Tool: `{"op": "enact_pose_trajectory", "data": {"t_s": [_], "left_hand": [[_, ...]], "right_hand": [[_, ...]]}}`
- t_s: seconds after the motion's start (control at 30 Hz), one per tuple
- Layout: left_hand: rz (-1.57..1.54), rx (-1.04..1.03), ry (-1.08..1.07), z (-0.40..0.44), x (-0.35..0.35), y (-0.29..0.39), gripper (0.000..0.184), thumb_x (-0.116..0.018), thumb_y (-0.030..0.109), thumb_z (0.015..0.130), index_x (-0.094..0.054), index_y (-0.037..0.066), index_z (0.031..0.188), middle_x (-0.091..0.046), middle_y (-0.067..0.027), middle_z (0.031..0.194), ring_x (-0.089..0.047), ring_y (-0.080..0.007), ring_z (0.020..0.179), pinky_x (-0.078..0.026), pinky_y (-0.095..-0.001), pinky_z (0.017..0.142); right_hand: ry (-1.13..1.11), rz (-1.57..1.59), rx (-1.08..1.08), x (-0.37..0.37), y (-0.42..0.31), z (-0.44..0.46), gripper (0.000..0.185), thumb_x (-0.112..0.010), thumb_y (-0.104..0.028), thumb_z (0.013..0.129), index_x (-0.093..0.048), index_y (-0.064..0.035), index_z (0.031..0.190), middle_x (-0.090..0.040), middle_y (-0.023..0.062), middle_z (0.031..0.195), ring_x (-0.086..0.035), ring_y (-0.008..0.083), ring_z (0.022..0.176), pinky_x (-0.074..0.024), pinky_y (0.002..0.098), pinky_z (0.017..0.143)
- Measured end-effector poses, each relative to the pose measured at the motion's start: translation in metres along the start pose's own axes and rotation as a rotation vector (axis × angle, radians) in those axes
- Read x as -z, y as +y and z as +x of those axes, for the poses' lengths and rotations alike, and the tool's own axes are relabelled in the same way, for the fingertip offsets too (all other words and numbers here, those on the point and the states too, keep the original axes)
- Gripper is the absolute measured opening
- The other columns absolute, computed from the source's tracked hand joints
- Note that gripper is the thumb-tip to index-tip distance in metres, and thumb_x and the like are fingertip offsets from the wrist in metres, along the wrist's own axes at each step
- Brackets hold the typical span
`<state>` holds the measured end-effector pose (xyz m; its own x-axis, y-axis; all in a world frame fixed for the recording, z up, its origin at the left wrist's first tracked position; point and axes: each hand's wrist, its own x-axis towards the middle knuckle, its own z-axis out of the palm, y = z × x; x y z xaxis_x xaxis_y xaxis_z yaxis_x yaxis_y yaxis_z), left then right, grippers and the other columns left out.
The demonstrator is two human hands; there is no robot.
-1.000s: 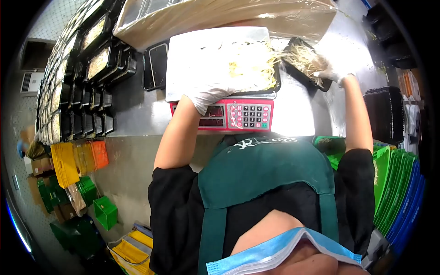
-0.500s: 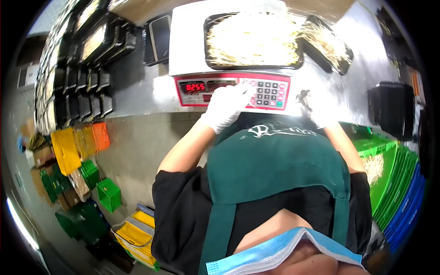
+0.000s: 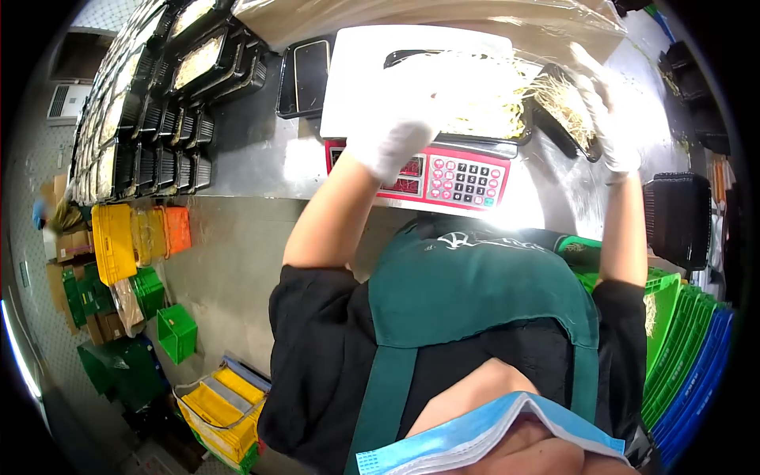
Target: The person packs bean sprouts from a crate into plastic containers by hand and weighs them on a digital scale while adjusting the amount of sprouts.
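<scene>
A white-gloved hand, my left hand [image 3: 396, 142], reaches over the front left of the black tray of pale bean sprouts [image 3: 483, 95] on the scale [image 3: 356, 59]. Glare washes out its fingers, so I cannot tell whether they grip anything. Part of the red control panel [image 3: 497, 172] and its display is covered by this hand and forearm. My right hand [image 3: 608, 123], also white-gloved, is along the right side of a smaller black tray [image 3: 564, 138] of sprouts, fingers stretched out. This tray lies tilted against the right side of the scale.
Stacked black trays of sprouts [image 3: 198, 63] line the table's left. A dark rectangular item with a pale rim [image 3: 310, 77] stands beside the scale. Black trays [image 3: 679, 220] are stacked at the right edge, above green crates [image 3: 673, 340]. Yellow crates [image 3: 226, 408] sit on the floor.
My left hand has moved from the scale's keypad up to the sprout tray. My right hand has gone from the table's front edge forward to the smaller tray. The view has shifted slightly.
</scene>
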<state>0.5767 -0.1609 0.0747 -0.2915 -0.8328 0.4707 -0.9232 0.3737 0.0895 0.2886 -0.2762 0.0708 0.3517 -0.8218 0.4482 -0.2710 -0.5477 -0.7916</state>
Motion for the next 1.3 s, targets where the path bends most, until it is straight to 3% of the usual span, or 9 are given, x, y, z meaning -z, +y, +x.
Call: {"op": "enact_pose_trajectory", "data": {"t_s": [0.03,0.23,0.57,0.67,0.77,0.87,0.93,1.03,1.3], "left_hand": [[-0.616,0.081,0.077,0.013,-0.005,-0.006,0.023,-0.060,0.017,0.083,-0.066,0.007,0.103,-0.066,-0.0084,0.091,-0.060,-0.0214,0.080,-0.047,-0.0312,0.073],[-0.083,-0.166,0.043,0.020,0.011,-0.004,0.036,-0.056,0.027,0.086,-0.061,0.006,0.115,-0.061,-0.0119,0.114,-0.057,-0.0287,0.103,-0.045,-0.0370,0.089],[-0.582,-0.044,-0.183,0.025,-0.033,-0.013,0.043,-0.060,0.037,0.083,-0.061,0.010,0.116,-0.060,-0.0120,0.118,-0.053,-0.0302,0.112,-0.038,-0.0414,0.099],[-0.370,-0.229,-0.001,0.024,-0.031,-0.014,0.038,-0.058,0.035,0.085,-0.063,0.010,0.114,-0.062,-0.0100,0.114,-0.054,-0.0297,0.109,-0.040,-0.0416,0.096],[-0.656,-0.076,-0.180,0.031,-0.029,-0.009,0.041,-0.059,0.032,0.087,-0.059,0.008,0.120,-0.061,-0.0079,0.119,-0.050,-0.0260,0.116,-0.036,-0.0390,0.100],[-0.822,0.010,-0.189,0.028,-0.029,-0.005,0.040,-0.055,0.040,0.087,-0.062,0.012,0.115,-0.061,-0.0075,0.117,-0.052,-0.0285,0.107,-0.040,-0.0435,0.092],[-0.549,0.030,-0.113,0.017,-0.042,-0.011,0.048,-0.055,0.047,0.085,-0.060,0.013,0.118,-0.055,-0.0087,0.126,-0.050,-0.0280,0.108,-0.036,-0.0497,0.091],[-0.226,-0.009,-0.267,0.032,-0.008,0.001,0.054,-0.067,0.024,0.081,-0.050,0.002,0.128,-0.057,-0.0127,0.122,-0.054,-0.0309,0.111,-0.039,-0.0423,0.099],[-0.447,0.081,-0.099,0.012,-0.021,-0.009,0.057,-0.068,0.044,0.076,-0.057,0.008,0.119,-0.057,-0.0140,0.111,-0.046,-0.0319,0.114,-0.037,-0.0489,0.092]], "right_hand": [[-0.033,0.006,0.012,-0.012,-0.017,0.008,0.043,-0.060,-0.018,0.090,-0.051,-0.0045,0.130,-0.053,0.0089,0.132,-0.051,0.0190,0.120,-0.0379,0.0315,0.103],[-0.255,-0.026,0.115,-0.081,-0.033,0.035,0.059,-0.061,-0.031,0.087,-0.043,-0.0078,0.138,-0.048,0.0117,0.137,-0.044,0.0248,0.128,-0.0322,0.0365,0.107],[-0.729,-0.632,0.062,-0.090,-0.055,0.033,0.062,-0.058,-0.040,0.084,-0.046,-0.0012,0.131,-0.059,0.0201,0.111,-0.058,0.0344,0.094,-0.0458,0.0386,0.087],[-0.458,-0.655,0.638,-0.053,-0.026,0.037,0.068,-0.063,-0.037,0.081,-0.042,-0.0007,0.135,-0.056,0.0200,0.117,-0.056,0.0331,0.098,-0.0445,0.0359,0.089],[-0.746,-0.158,0.205,-0.035,-0.019,0.038,0.070,-0.069,-0.019,0.079,-0.039,-0.0108,0.141,-0.054,0.0151,0.125,-0.056,0.0266,0.103,-0.0444,0.0344,0.089],[-0.743,-0.547,-0.074,-0.039,-0.038,0.027,0.060,-0.067,-0.014,0.081,-0.045,-0.0085,0.136,-0.060,0.0098,0.119,-0.058,0.0193,0.100,-0.0468,0.0316,0.086],[-0.579,-0.558,0.192,-0.038,-0.003,0.012,0.043,-0.067,-0.012,0.082,-0.056,-0.0036,0.123,-0.066,0.0040,0.104,-0.060,0.0141,0.089,-0.0495,0.0286,0.079],[-0.380,0.338,-0.483,-0.019,0.011,0.010,0.022,-0.065,-0.012,0.085,-0.066,-0.0025,0.105,-0.068,0.0048,0.100,-0.060,0.0114,0.078,-0.0491,0.0259,0.070],[0.053,0.060,-0.449,0.109,0.118,-0.013,0.027,-0.067,-0.022,0.085,-0.068,-0.0027,0.103,-0.068,0.0055,0.098,-0.061,0.0119,0.082,-0.0472,0.0270,0.072]]}}
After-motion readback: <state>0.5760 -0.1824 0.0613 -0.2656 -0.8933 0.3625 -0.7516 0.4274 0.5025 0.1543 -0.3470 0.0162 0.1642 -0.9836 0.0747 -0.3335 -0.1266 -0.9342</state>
